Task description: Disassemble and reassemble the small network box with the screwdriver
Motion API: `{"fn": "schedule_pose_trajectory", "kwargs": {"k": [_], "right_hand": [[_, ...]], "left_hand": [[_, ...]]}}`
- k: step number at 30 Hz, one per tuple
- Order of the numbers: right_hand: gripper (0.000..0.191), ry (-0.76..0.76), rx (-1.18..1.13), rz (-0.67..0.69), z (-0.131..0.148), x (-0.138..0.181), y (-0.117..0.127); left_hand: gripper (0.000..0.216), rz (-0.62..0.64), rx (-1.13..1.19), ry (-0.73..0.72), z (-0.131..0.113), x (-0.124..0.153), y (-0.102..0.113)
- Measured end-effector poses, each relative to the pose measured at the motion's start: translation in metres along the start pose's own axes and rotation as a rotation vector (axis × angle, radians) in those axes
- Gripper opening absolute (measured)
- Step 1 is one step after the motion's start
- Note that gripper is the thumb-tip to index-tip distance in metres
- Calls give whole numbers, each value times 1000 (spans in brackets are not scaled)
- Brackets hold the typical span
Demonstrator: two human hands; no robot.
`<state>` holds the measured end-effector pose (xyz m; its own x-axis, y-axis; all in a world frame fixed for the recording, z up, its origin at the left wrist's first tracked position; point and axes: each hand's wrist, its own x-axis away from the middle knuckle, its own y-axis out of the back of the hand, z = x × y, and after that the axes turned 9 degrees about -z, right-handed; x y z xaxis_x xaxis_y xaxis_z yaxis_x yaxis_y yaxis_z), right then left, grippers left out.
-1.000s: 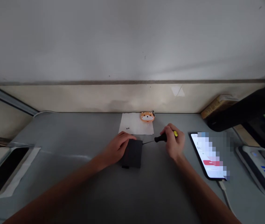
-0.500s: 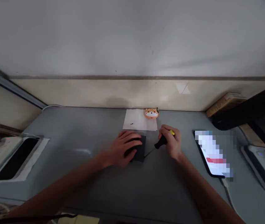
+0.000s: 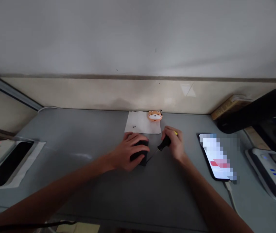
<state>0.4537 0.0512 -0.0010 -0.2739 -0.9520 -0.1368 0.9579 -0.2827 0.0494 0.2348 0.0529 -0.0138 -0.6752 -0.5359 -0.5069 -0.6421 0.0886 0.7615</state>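
Observation:
My left hand (image 3: 128,151) lies over a small black box (image 3: 140,152) on the grey table (image 3: 79,168), fingers curled round its top and holding it down. My right hand (image 3: 174,142) is closed round a screwdriver (image 3: 163,144) with a black handle and a yellow end. Its thin shaft slants down to the left and its tip meets the lower right edge of the box. Most of the box is hidden under my left hand.
A white paper (image 3: 141,123) with two tiny dark screws (image 3: 134,127) lies by the wall, an orange animal figure (image 3: 155,115) on its corner. A lit phone (image 3: 217,156) on a cable lies right. A power strip (image 3: 271,174) sits far right, a white device (image 3: 4,161) far left.
My left hand slid from the box's left side onto its top. The screwdriver tilted from level to slanting down, and its tip moved to the box's lower right edge.

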Motion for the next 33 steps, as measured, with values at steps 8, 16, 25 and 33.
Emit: {"fn": "schedule_pose_trajectory", "kwargs": {"k": [8, 16, 25, 33], "right_hand": [[33, 41, -37, -82, 0, -5, 6], [31, -102, -268, -287, -13, -12, 9], [23, -369, -484, -586, 0, -23, 9], [19, -363, -451, -596, -10, -30, 15]], "left_hand": [[17, 106, 35, -13, -6, -9, 4], [25, 6, 31, 4, -9, -12, -5], [21, -134, -196, 267, 52, -26, 17], [21, -96, -273, 420, 96, -30, 14]]}}
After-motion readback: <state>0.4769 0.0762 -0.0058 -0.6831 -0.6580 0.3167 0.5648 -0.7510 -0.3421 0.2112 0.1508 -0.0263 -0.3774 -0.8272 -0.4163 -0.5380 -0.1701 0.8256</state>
